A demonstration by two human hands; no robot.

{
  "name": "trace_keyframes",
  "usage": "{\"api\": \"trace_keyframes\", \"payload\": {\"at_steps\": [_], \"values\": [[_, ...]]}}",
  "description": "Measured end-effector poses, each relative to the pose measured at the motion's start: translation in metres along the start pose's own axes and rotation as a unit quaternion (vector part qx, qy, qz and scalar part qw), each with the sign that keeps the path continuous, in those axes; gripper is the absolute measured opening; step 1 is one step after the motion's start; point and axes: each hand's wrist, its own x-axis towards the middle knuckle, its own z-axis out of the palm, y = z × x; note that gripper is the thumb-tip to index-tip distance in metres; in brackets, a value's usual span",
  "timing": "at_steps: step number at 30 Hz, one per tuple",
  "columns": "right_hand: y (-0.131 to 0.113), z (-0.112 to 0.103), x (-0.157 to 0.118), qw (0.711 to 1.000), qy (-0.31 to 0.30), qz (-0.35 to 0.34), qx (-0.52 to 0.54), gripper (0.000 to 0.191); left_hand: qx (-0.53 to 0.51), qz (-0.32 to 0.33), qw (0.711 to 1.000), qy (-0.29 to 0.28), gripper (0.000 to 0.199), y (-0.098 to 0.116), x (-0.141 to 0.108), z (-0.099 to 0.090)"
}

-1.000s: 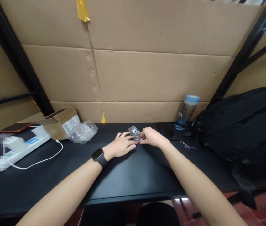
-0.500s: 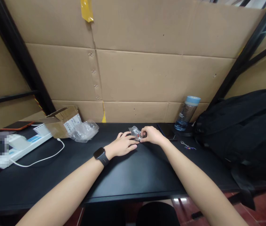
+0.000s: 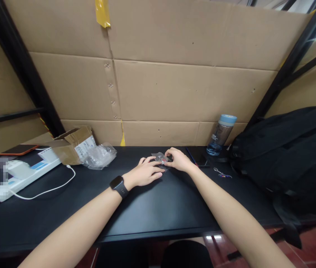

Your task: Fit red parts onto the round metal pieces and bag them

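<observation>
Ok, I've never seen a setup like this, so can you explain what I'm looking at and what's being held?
There is no machine here: these are a person's two bare hands. One camera, worn on the head, looks forward and down, so the arms reach away from you.

The left hand lies with fingers spread, its fingertips at a small clear plastic bag with something red at it. The right hand has its thumb and fingers at the bag's other side; the exact grip is too small to tell.

On the black table, an open cardboard box and crumpled clear plastic lie to the left; a bottle and a small trinket to the right.
</observation>
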Motion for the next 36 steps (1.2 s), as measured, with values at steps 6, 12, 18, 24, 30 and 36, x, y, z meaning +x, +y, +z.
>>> {"api": "trace_keyframes", "payload": {"at_steps": [6, 12, 18, 24, 30, 36], "values": [[-0.011, 0.013, 0.002, 0.996, 0.042, 0.021, -0.082, 0.028, 0.002, -0.003, 1.000, 0.013, 0.036, -0.001, 0.001, 0.002], [-0.012, 0.016, 0.012, 0.997, 0.047, 0.035, -0.051, 0.034, 0.022, -0.001, 0.999, 0.031, 0.031, -0.002, 0.001, -0.005], [0.011, -0.003, 0.008, 0.987, -0.008, -0.078, 0.143, 0.022, 0.039, -0.035, 0.994, 0.097, 0.019, -0.003, 0.002, -0.009], [0.015, 0.000, 0.006, 0.985, -0.035, -0.113, 0.127, 0.034, 0.042, -0.101, 0.983, 0.150, 0.024, -0.004, 0.008, -0.005], [0.012, 0.003, 0.010, 0.981, 0.020, -0.097, 0.164, 0.011, 0.045, -0.127, 0.980, 0.149, 0.022, -0.004, 0.008, -0.004], [0.017, 0.003, 0.012, 0.978, 0.029, -0.041, 0.201, 0.018, -0.001, -0.168, 0.966, 0.196, 0.012, -0.009, 0.016, 0.001]]}}
